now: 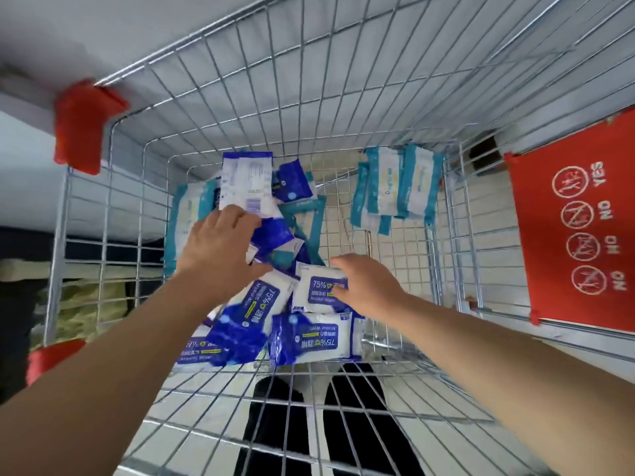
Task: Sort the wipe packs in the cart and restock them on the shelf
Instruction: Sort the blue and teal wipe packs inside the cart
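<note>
Fingers (338,269) of both hands spread on blue wipe packs (311,334).

- Blue-and-white wipe packs (275,324) lie jumbled at the cart's (240,97) near-left part.
- Teal-and-white wipe packs (395,183) stand in the far-right corner.

One view only, head-worn, wide-angle. Looks steeply down and forward into the wire cart (343,108) from the near end, close above its rim. Far wall of the basket runs along the top of frame; near wall fills the bottom. Both forearms enter from the near corners. Floor shows through the mesh. Straight wires bow strongly toward the edges.
</note>
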A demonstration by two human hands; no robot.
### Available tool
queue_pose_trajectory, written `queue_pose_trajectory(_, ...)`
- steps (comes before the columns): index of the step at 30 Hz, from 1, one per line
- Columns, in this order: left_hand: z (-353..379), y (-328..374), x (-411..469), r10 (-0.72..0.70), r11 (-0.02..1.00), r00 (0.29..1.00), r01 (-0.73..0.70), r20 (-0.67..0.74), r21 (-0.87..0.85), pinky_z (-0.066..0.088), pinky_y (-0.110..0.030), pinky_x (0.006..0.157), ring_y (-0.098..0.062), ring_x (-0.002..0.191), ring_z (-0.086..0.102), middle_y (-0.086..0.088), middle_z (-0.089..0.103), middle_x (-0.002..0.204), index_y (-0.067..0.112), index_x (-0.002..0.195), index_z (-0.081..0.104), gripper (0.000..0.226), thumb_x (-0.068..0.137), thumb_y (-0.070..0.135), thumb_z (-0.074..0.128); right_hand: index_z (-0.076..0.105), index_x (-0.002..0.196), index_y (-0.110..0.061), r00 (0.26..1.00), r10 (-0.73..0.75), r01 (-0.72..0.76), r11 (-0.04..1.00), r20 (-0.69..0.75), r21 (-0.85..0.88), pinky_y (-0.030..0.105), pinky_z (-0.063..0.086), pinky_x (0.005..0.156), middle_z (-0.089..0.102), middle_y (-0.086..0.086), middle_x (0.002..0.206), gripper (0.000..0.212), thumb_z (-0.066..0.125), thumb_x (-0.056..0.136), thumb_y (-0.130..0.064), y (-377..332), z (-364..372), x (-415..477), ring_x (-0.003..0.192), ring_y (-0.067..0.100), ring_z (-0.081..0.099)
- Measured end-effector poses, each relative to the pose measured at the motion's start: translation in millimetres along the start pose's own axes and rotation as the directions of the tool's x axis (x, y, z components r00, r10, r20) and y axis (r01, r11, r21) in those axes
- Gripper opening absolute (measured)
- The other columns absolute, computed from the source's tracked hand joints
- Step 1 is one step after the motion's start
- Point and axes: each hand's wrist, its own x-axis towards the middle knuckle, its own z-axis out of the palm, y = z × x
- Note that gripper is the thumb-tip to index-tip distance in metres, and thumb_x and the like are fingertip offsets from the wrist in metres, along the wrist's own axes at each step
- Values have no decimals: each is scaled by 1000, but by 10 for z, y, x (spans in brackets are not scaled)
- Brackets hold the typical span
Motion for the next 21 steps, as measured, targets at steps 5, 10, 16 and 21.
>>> queue_pose_trajectory(5, 143, -149, -155, 136, 978, 991, -133, -6, 163, 13, -45, 114, -27, 132, 23, -4, 32, 142, 32, 130, 48, 86, 57, 68, 76, 62, 111, -13, 999, -15, 8, 991, -49, -132, 28, 43, 73, 62, 4, 100, 32, 70, 83, -27, -21, 126, 23, 87, 19, 56)
queue_pose_trajectory(10, 289, -189, -183, 70, 993, 998, -69, -8, 95, 17, -44, 112, -26, 125, 27, -4, 29, 135, 34, 126, 45, 84, 55, 64, 79, 67, 102, -8, 996, 84, -84, 990, 6, 114, 31, 42, 59, 61, 9, 95, 22, 67, 83, -18, -13, -73, 6, 76, 24, 59)
queue_pose_trajectory(16, 356, -267, -168, -29, 996, 999, 31, 29, -79, 33, -38, 99, -21, 115, 32, 0, 34, 122, 30, 116, 52, 70, 58, 59, 81, 63, 98, -8, 985, 161, -172, 947, 63, 270, 27, 40, 51, 64, 12, 88, 13, 61, 87, -14, 51, -272, -91, 65, 21, 60)
queue_pose_trajectory(21, 388, -235, -140, -49, 990, 997, 57, 61, -132, 36, -36, 98, -18, 112, 32, 6, 33, 111, 35, 109, 64, 51, 65, 56, 79, 61, 103, -16, 945, 116, -195, 951, 306, 240, 18, 38, 47, 65, 3, 88, 18, 66, 86, -20, 7, -73, -180, 60, 10, 54)
